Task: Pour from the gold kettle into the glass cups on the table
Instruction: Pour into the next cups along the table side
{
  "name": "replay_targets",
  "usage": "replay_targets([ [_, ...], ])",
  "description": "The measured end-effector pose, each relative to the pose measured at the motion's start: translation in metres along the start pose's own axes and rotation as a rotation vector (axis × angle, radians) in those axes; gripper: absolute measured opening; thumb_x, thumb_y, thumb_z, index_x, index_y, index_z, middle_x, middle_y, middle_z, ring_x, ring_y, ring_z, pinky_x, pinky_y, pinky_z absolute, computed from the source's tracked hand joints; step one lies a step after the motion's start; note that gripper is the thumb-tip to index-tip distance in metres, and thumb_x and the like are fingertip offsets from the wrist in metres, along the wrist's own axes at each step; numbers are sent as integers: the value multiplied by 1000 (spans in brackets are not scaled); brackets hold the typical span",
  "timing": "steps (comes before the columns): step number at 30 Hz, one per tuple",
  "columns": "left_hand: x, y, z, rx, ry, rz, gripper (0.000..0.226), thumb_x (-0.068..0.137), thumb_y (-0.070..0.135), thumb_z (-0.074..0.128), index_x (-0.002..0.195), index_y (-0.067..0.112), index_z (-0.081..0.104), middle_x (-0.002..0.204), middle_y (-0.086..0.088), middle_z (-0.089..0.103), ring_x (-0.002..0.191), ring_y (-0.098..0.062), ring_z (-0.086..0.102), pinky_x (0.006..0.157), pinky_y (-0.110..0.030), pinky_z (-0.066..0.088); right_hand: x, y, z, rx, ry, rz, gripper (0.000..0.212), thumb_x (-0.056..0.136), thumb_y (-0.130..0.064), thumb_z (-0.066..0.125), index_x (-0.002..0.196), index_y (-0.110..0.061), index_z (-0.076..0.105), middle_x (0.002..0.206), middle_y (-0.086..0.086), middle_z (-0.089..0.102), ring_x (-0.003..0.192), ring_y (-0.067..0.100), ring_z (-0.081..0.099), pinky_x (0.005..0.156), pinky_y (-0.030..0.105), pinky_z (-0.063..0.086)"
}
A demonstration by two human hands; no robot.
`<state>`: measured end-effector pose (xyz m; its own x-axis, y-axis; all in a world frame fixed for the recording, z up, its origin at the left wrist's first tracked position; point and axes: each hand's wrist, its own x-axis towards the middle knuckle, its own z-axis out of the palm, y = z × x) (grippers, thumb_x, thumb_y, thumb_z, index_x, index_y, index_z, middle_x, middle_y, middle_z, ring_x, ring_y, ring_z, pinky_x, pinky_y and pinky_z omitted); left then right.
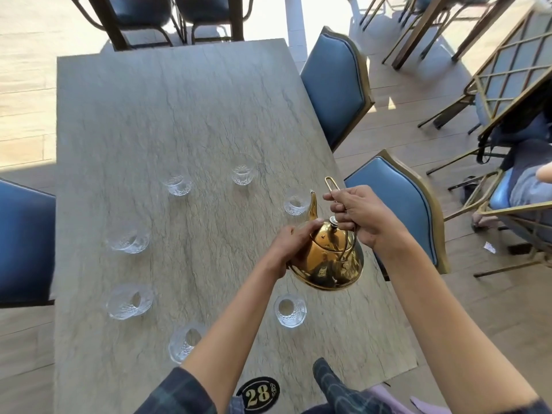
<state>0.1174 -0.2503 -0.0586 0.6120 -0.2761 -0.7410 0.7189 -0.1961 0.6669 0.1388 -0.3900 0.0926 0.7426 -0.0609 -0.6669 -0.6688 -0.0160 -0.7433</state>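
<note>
Head view: kettle (327,261) is held in the air over the table's (149,115) right side, tipped forward, its spout just at the right-edge cup (296,205). Right hand (358,215) grips the wire handle; left hand (294,245) curls against the body by the lid. I judge this pour is only starting; no stream shows. Six other cups ring the table, among them the near-right cup (290,309) and the far cup (244,173); whether any holds liquid is hard to tell through clear glass.
</note>
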Motion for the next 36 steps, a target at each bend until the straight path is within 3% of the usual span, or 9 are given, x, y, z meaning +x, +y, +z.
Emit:
replay_targets([
  [2,-1,0,3,-9,1,2,62,98,73,68,108,14,81,85,2,77,76,-16,67,61,-27,45,0,0,0,-21,-4,-5,21,105,-17,49,106,-1,63,64,1,47,47,7,38,39,16,32],
  [6,-2,-3,7,-30,9,12,77,95,76,69,126,7,81,117,-14,85,94,-25,74,75,-35,53,0,0,-2,-51,1,-6,21,104,-17,50,106,-1,64,64,1,47,48,7,37,39,17,31],
  [8,-2,-4,10,-46,6,19,79,95,76,69,129,6,80,121,-16,84,96,-25,75,75,-34,54,-1,0,-3,-61,3,-5,22,104,-18,50,107,-1,64,64,1,46,47,7,37,39,17,31],
  [13,-1,-12,19,-77,-8,7,100,68,93,68,127,13,80,108,-7,86,101,-28,80,76,-35,56,-6,-1,-5,-93,-6,-1,24,105,-18,49,108,0,64,63,0,47,46,6,38,38,17,31],
  [18,-3,-16,25,-121,-28,12,68,83,86,69,102,22,83,88,0,79,88,-24,73,78,-39,51,-11,-3,-7,-144,-2,-18,24,104,-19,50,107,-1,65,63,0,47,46,6,38,39,17,31],
  [21,-5,-15,28,-117,-27,3,73,76,90,69,102,23,83,89,0,80,89,-25,73,80,-41,51,-13,-3,-8,-151,-7,-23,25,104,-20,51,108,-1,66,63,0,48,45,5,39,38,16,32],
  [26,-4,-15,30,-115,-4,-8,99,69,95,71,125,14,82,101,-4,84,96,-28,78,81,-39,55,-15,-3,-11,-151,-8,-34,24,104,-20,52,107,-1,66,63,1,49,44,5,40,38,16,32],
  [29,-5,-13,31,-109,10,6,95,68,95,70,119,17,84,104,-5,86,105,-32,80,83,-40,56,-15,-4,-12,-156,-13,-34,24,104,-18,52,108,1,66,63,2,49,41,4,42,35,15,33],
  [36,-12,-12,34,-113,4,25,81,72,92,69,106,20,84,97,-3,85,100,-30,78,84,-41,53,-17,-5,-13,-177,-21,-34,24,104,-17,52,108,1,67,63,2,49,42,4,41,35,15,33],
])
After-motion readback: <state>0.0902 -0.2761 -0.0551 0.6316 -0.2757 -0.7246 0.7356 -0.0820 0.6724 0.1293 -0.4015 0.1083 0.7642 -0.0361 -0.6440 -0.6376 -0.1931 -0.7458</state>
